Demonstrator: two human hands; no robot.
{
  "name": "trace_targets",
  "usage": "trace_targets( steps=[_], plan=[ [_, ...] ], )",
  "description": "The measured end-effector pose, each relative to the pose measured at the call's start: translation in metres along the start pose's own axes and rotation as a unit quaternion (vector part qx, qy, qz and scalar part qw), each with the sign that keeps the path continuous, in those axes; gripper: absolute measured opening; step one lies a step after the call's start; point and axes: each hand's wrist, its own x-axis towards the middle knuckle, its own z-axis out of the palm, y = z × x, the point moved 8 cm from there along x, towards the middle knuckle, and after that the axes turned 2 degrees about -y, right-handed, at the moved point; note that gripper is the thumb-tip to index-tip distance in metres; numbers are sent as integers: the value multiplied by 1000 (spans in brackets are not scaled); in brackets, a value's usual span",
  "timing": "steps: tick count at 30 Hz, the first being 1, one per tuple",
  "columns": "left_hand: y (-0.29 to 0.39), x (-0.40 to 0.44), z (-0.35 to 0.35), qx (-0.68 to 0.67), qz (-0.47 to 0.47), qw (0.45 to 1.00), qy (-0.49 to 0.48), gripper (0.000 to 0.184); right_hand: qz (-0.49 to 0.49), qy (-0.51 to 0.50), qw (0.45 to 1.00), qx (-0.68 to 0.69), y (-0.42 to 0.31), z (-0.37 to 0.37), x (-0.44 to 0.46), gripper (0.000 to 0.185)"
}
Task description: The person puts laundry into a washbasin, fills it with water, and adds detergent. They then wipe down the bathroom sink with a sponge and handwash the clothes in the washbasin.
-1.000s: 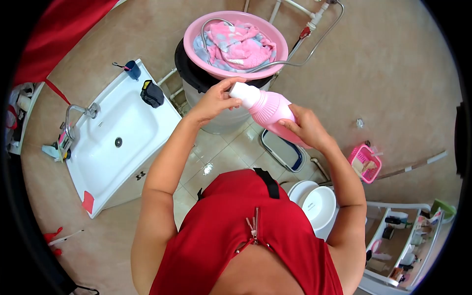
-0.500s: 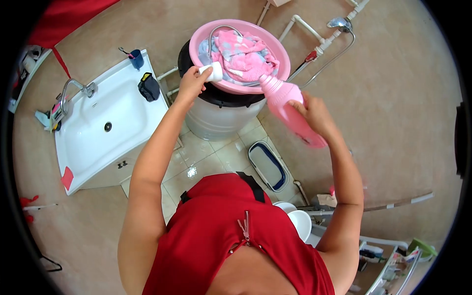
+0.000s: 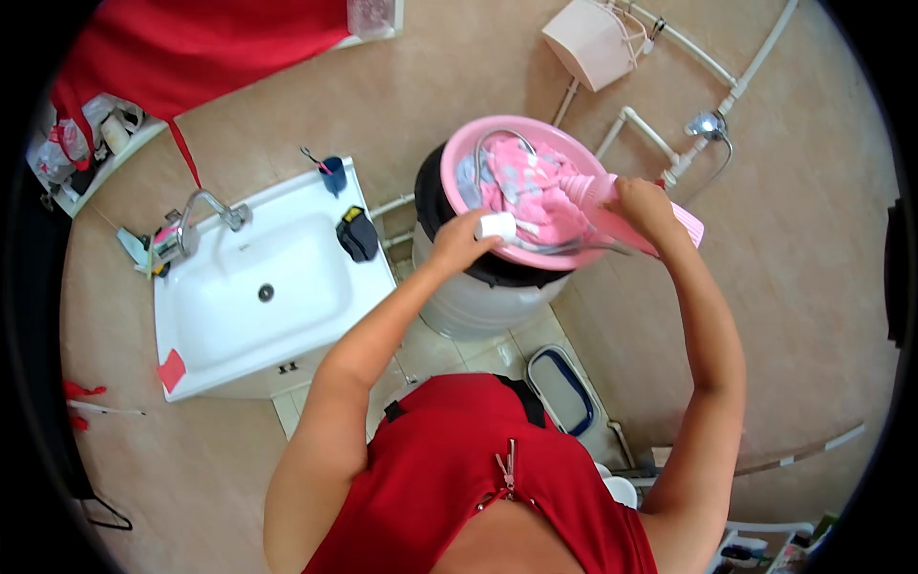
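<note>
My right hand is wrapped round a pink plastic bottle, which lies tipped nearly level with its neck over the pink tub. Between the fingers of my left hand is a white bottle cap, close to the tub's near rim. Inside the tub lies a crumpled pink and grey-blue cloth, with a bent metal hose over it. Whether liquid leaves the bottle I cannot tell. Under the tub stands a large pale barrel with a black rim.
To the left is a white sink with a faucet, a blue cup and a dark cloth-like item. A folded basin leans by the right wall. Pipes run along the far wall.
The view has shifted, so the sink and tub appear lower and further right. The bottle has tipped from slanted upward to nearly level, its neck now over the cloth. The cap stays in my left hand.
</note>
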Motion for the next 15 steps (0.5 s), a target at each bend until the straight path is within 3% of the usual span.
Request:
trace_targets(
  steps=[6,10,15],
  plan=[
    [-13,6,-9,-28,47,996,-68,50,21,49,999,-4,-27,-26,42,31],
    [-27,12,-3,-30,46,995,-83,50,10,21,998,-56,-10,-14,73,39],
    [-37,8,0,-75,26,994,-74,51,-2,-52,991,-122,-14,-14,81,35]
  ],
)
